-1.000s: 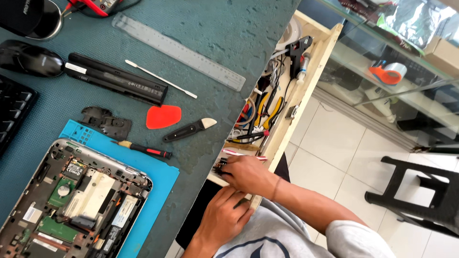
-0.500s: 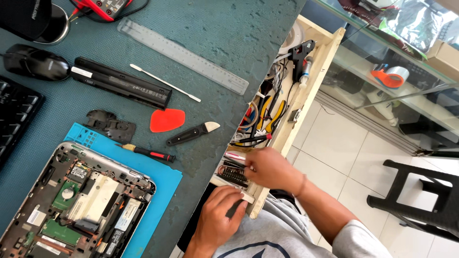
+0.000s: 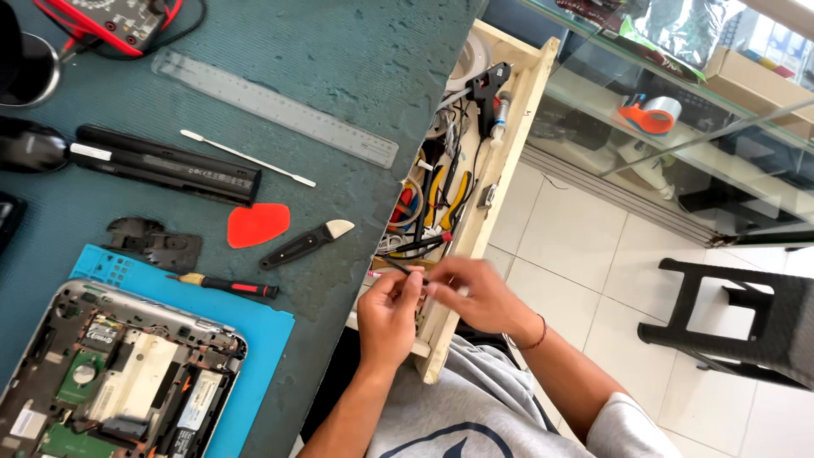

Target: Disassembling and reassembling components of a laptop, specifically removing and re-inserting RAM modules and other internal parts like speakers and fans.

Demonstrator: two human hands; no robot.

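My left hand (image 3: 388, 321) and my right hand (image 3: 476, 297) meet over the near end of an open wooden drawer (image 3: 511, 161). Together they pinch a thin dark tool (image 3: 397, 269) with a reddish tip that points left, toward the table edge. The drawer holds a tangle of tools: yellow-handled pliers (image 3: 459, 198), a black glue gun (image 3: 490, 85), cables and red-handled pieces. My forearms come up from the bottom of the frame, over a grey shirt.
On the teal table lie a steel ruler (image 3: 271, 106), a long black battery (image 3: 165, 170), a metal spudger (image 3: 246, 157), a red pick (image 3: 257, 225), a pry tool (image 3: 305, 244), a screwdriver (image 3: 225, 286) and an opened laptop (image 3: 110, 382) on a blue mat (image 3: 259, 339). A black stool (image 3: 746, 322) stands at the right.
My left hand has come up from the drawer's front edge to meet my right hand. Both now hold the thin tool above the drawer.
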